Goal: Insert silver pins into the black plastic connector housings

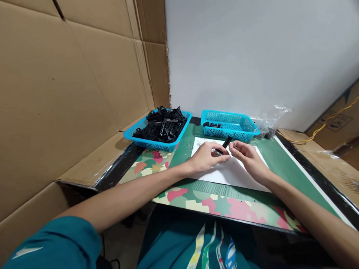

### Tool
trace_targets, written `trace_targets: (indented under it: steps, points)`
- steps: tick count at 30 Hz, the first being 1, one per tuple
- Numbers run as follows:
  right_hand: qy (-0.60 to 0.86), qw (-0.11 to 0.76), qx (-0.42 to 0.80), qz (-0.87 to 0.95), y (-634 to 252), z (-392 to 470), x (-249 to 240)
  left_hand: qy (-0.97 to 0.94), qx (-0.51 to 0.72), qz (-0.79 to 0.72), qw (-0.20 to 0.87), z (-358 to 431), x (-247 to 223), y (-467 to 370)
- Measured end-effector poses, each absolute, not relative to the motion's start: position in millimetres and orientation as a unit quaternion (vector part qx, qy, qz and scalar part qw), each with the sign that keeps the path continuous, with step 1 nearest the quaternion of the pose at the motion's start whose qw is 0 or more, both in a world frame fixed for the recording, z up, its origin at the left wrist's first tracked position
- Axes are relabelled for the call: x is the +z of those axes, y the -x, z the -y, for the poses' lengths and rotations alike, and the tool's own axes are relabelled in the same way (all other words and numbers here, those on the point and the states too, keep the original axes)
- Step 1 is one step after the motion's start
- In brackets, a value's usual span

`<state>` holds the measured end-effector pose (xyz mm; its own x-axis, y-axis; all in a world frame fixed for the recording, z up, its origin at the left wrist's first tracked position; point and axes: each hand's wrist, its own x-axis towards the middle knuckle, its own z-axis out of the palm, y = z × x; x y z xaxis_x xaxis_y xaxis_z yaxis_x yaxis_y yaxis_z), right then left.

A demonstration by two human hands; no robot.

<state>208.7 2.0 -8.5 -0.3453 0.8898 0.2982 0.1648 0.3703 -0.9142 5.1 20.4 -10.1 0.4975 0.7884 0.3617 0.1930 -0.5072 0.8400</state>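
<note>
My left hand [208, 156] is closed around a slim black plastic part [227, 142], which sticks up at a slant past the fingertips. Beside it, the fingers of my right hand [247, 156] are pinched together close to the part; whatever they hold is too small or hidden to name. Both hands rest over a white sheet [228, 175] on the table. Small dark bits [199, 141] lie on the sheet's far left corner. A shiny little patch shows under my left fingers, too unclear to identify.
A blue basket [165, 146] heaped with black plastic parts [164, 125] stands at the back left. Another blue basket [240, 118] at the back holds a few black pieces. Clear plastic bags [269, 125] sit right of it. Cardboard [77, 67] walls the left side.
</note>
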Motion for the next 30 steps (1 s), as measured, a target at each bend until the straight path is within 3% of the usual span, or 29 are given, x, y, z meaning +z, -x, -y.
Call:
trace_targets:
  steps: [10,16,23,30]
  points:
    - [0.382,0.401,0.393,0.734,-212.3,-9.3,-19.7,-0.765,0.396,-0.332,0.384,-26.7,-12.6,-2.2]
    - [0.375,0.426,0.419,0.709,-210.0,-10.5,-19.6,-0.809,0.367,-0.37,0.271,-23.6,-10.7,1.8]
    - [0.338,0.423,0.505,0.672,-209.5,-9.5,-21.2,-0.829,0.344,-0.364,0.249,-21.0,-7.3,1.5]
    - [0.373,0.424,0.512,0.647,-208.3,-9.4,-20.6,-0.83,0.342,-0.383,0.217,-19.6,-7.9,2.7]
